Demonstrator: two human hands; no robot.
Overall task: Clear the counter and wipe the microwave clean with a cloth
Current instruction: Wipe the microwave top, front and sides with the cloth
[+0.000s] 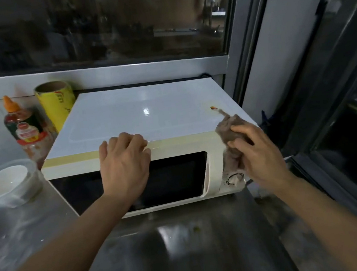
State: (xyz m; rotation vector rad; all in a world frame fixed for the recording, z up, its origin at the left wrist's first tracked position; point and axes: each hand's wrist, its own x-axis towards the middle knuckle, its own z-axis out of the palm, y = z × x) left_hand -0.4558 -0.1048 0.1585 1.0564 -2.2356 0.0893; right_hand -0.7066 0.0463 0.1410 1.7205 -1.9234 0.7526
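A white microwave [148,114] stands on the steel counter [186,242], its dark door facing me. My left hand [123,164] rests on the top front edge of the microwave, fingers curled over the edge above the door. My right hand [258,154] grips a crumpled brown-grey cloth [229,133] and presses it against the microwave's top right front corner, above the control dial [234,179]. Part of the cloth hangs down over the control panel.
Left of the microwave stand a sauce bottle [26,131] with an orange cap and a yellow roll of wrap [56,103]. A clear plastic container [8,183] with a white bowl inside sits on the counter's left. A dark window lies behind; a dark frame stands at the right.
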